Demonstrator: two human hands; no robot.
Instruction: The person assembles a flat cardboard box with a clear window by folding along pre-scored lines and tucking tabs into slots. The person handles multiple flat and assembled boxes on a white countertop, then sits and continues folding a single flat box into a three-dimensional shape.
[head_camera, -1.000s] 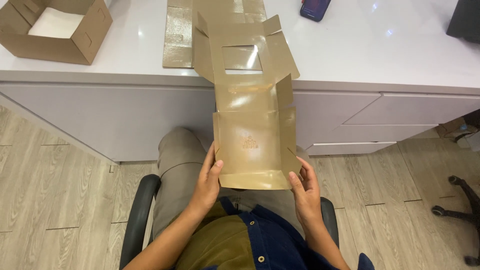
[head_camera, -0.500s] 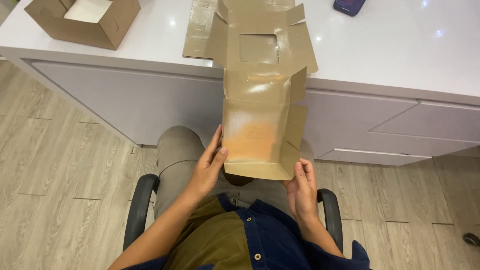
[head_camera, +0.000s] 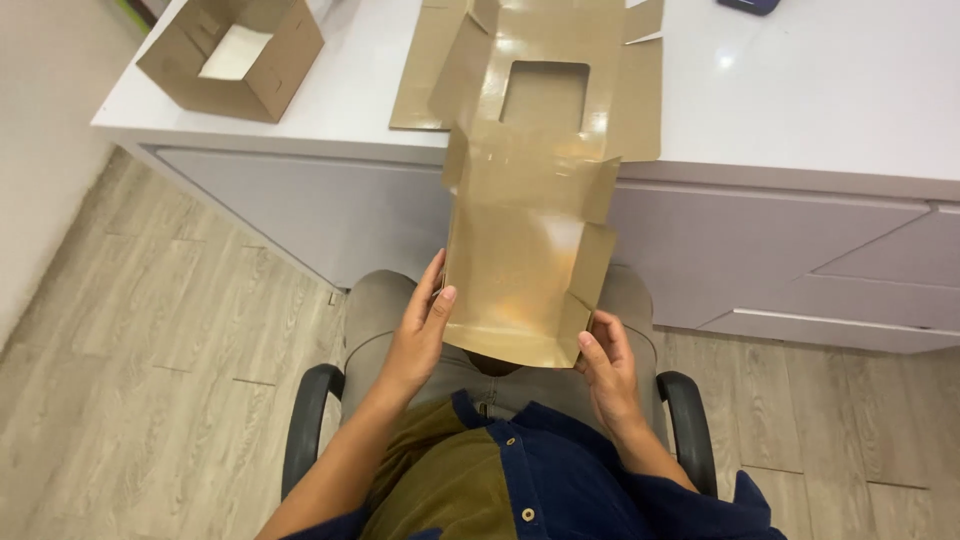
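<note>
Item under handling: an unfolded brown cardboard box blank (head_camera: 530, 250), glossy on the face turned to the camera, with light glare across its lower panels. It is creased into several panels in a row, and short side flaps stick out at its left and right edges. The far panel has a rectangular window cut through it, and the white desk shows through the opening. The blank is held tilted over the person's lap, its near edge just above the knees and its far end reaching over the front edge of the white desk (head_camera: 800, 90).

Left hand (head_camera: 420, 335): fingers extended along the near left edge of the blank, thumb pressed on the glossy face, gripping that edge. Right hand (head_camera: 605, 370): partly curled at the near right corner, fingertips touching the corner flap; grip on the edge is light.

Containers: one assembled brown cardboard box (head_camera: 235, 55) stands at the far left of the desk, top open, a pale interior floor visible; no contents can be made out inside. A further flat cardboard sheet (head_camera: 425, 70) lies on the desk behind the held blank, partly covered by it.

The person sits in a chair with black armrests (head_camera: 305, 425).
</note>
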